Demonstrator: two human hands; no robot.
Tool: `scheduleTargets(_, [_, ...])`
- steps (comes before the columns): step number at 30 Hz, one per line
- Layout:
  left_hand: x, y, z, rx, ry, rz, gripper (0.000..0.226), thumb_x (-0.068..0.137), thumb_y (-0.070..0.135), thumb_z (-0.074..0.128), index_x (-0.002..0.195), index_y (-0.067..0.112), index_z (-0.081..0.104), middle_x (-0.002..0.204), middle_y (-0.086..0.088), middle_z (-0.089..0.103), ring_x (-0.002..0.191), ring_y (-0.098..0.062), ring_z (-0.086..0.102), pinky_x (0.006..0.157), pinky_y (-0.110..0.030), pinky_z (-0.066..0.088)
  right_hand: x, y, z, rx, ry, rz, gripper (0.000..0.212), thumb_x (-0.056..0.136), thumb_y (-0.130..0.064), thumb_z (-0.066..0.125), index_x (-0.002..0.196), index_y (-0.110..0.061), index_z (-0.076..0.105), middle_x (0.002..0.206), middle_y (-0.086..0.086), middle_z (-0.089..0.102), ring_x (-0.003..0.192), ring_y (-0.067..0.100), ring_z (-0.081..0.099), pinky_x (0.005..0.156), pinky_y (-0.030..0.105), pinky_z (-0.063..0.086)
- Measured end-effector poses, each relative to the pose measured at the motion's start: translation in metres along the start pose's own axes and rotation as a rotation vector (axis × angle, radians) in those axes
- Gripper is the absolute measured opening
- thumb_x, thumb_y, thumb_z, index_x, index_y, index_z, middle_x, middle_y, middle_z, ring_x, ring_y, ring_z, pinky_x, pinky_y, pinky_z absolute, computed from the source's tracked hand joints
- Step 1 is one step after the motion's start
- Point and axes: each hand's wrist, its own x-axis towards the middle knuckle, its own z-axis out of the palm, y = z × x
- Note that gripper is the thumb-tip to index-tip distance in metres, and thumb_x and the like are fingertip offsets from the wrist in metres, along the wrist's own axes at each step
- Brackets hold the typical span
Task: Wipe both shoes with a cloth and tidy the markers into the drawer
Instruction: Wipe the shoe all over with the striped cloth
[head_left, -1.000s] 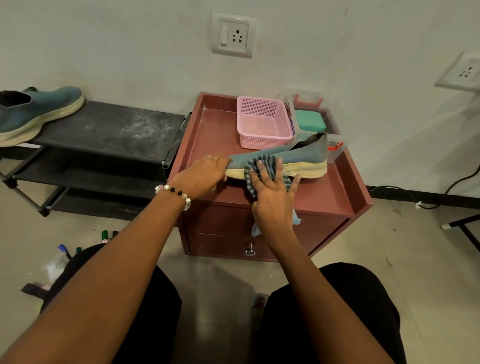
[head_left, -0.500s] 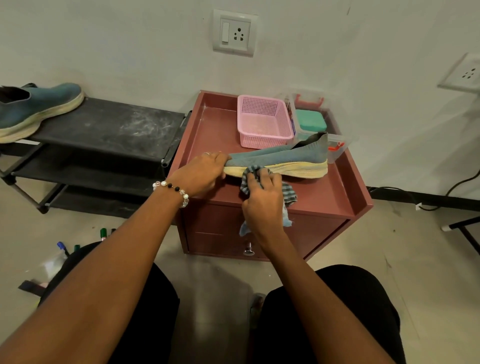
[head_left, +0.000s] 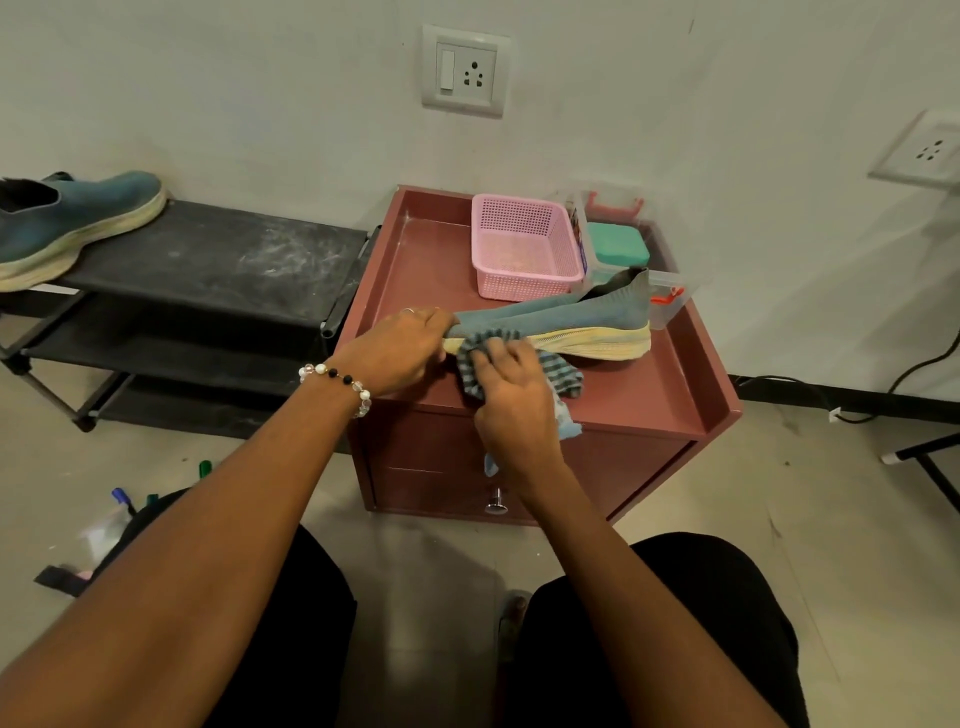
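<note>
A teal shoe (head_left: 566, 325) lies on its side atop a red drawer cabinet (head_left: 670, 384). The left hand (head_left: 400, 348) grips its toe; the right hand (head_left: 511, 395) clutches a striped cloth (head_left: 558, 374) against the sole. A second shoe (head_left: 67, 223) sits on a black rack (head_left: 218, 254).

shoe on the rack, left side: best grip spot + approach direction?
Take the shoe on the rack at its open collar, which shows at the left edge of the view, coming from above. It sits upright on its sole on the top shelf with nothing over it, toe pointing right, so a hand can hook into the opening and pinch the heel. Both hands are occupied at the cabinet right now.
</note>
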Motion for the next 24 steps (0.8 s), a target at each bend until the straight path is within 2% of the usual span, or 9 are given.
scheduleTargets(3, [-0.001,0.001,0.000,0.000,-0.001,0.006,0.036,0.091,0.006,0.052,0.126,0.000,0.047,0.115,-0.019,0.057,0.105,-0.035,0.053,0.079,-0.039,0.040,0.004,0.009,0.001,0.019,-0.027,-0.070,0.052,0.052,-0.008,0.050,0.097,0.009,0.069,0.099,0.020,0.068,0.097,0.030,0.050,0.086,0.055,0.051])
scheduleTargets(5, [-0.002,0.001,-0.001,-0.015,0.005,0.006,0.037,0.091,0.006,0.052,0.127,-0.001,0.046,0.115,-0.019,0.057,0.104,-0.034,0.053,0.080,-0.039,0.040,0.005,0.023,-0.001,0.053,0.013,0.031,0.051,0.058,-0.005,0.042,0.099,0.007,0.069,0.100,0.019,0.069,0.097,0.027,0.050,0.087,0.048,0.053])
scheduleTargets(7, [-0.002,0.001,-0.001,-0.023,0.012,0.008,0.039,0.092,0.006,0.051,0.130,0.000,0.045,0.115,-0.017,0.058,0.104,-0.031,0.053,0.080,-0.036,0.040,0.006,0.036,-0.004,0.070,0.047,0.173,0.051,0.057,0.003,0.044,0.101,0.006,0.069,0.102,0.020,0.070,0.097,0.033,0.059,0.090,0.041,0.050])
scheduleTargets(11, [0.000,0.001,-0.001,-0.029,0.025,0.012,0.040,0.092,0.006,0.053,0.131,0.001,0.045,0.114,-0.016,0.058,0.103,-0.029,0.053,0.080,-0.034,0.039,0.004,0.033,-0.006,0.085,0.010,0.362,0.056,0.056,0.005,0.045,0.107,0.010,0.066,0.108,0.026,0.066,0.101,0.042,0.062,0.095,0.051,0.046])
scheduleTargets(13, [0.000,0.001,-0.001,-0.025,0.021,-0.001,0.041,0.092,0.007,0.052,0.132,0.001,0.044,0.116,-0.017,0.057,0.104,-0.030,0.053,0.081,-0.035,0.040,0.002,0.020,-0.004,0.070,-0.019,0.339,0.055,0.055,0.003,0.044,0.105,0.012,0.066,0.109,0.028,0.065,0.101,0.045,0.062,0.092,0.055,0.047])
scheduleTargets(18, [0.000,0.000,-0.002,-0.025,0.006,-0.024,0.041,0.092,0.007,0.052,0.132,0.000,0.043,0.122,-0.019,0.054,0.110,-0.034,0.051,0.087,-0.040,0.040,0.000,0.003,-0.002,0.022,-0.051,-0.012,0.054,0.062,-0.004,0.032,0.098,0.008,0.070,0.103,0.023,0.069,0.096,0.040,0.066,0.085,0.058,0.048])
scheduleTargets(20, [0.000,0.001,-0.002,-0.027,0.002,-0.024,0.042,0.092,0.007,0.052,0.132,0.001,0.043,0.122,-0.019,0.055,0.109,-0.034,0.051,0.086,-0.040,0.040,0.004,0.018,-0.004,0.040,-0.057,0.000,0.051,0.060,0.001,0.038,0.100,0.007,0.070,0.104,0.022,0.069,0.097,0.038,0.066,0.085,0.057,0.049])
scheduleTargets(22, [-0.001,0.000,-0.002,-0.033,0.004,-0.020,0.042,0.092,0.007,0.052,0.133,0.001,0.044,0.120,-0.019,0.055,0.108,-0.033,0.051,0.083,-0.039,0.040,0.005,0.035,-0.009,0.032,-0.080,0.102,0.048,0.058,0.005,0.048,0.101,0.008,0.069,0.103,0.022,0.069,0.097,0.038,0.066,0.087,0.055,0.049])
scheduleTargets(24, [-0.001,-0.001,-0.002,-0.030,0.007,-0.016,0.041,0.093,0.008,0.052,0.132,0.001,0.044,0.117,-0.019,0.056,0.106,-0.032,0.052,0.083,-0.038,0.040,0.005,0.049,-0.013,0.001,-0.073,0.192,0.050,0.056,0.002,0.045,0.100,0.009,0.068,0.102,0.023,0.068,0.096,0.039,0.066,0.090,0.053,0.047])
